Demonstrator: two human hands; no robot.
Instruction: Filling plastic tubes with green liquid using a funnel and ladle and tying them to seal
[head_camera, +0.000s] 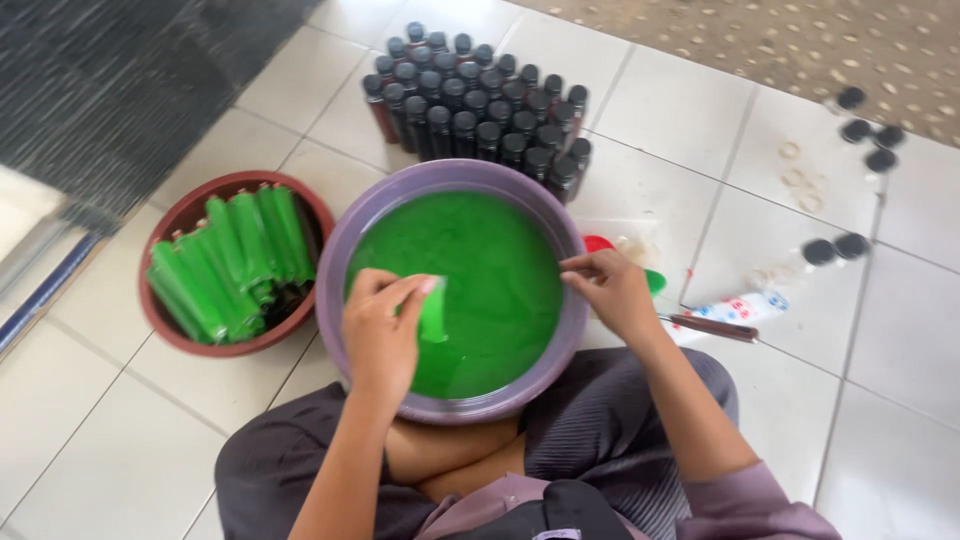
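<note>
Head view: at frame centre a purple basin (345, 250) brims with bright green liquid (500, 270), its near rim cut off by the person's knees. The left hand (380, 335) is curled around a small green bottle (434, 310) tipped into the liquid; the bottle's lower end is hidden by the fingers. The right hand (610, 290) rests on the basin's right rim, fingers bent, pinching nothing visible. Middle left, a brown bowl (170, 225) holds green-filled bottles (230, 260). Top centre stand dark capped bottles (480, 105), blurred; a knife (715, 327) lies right
</note>
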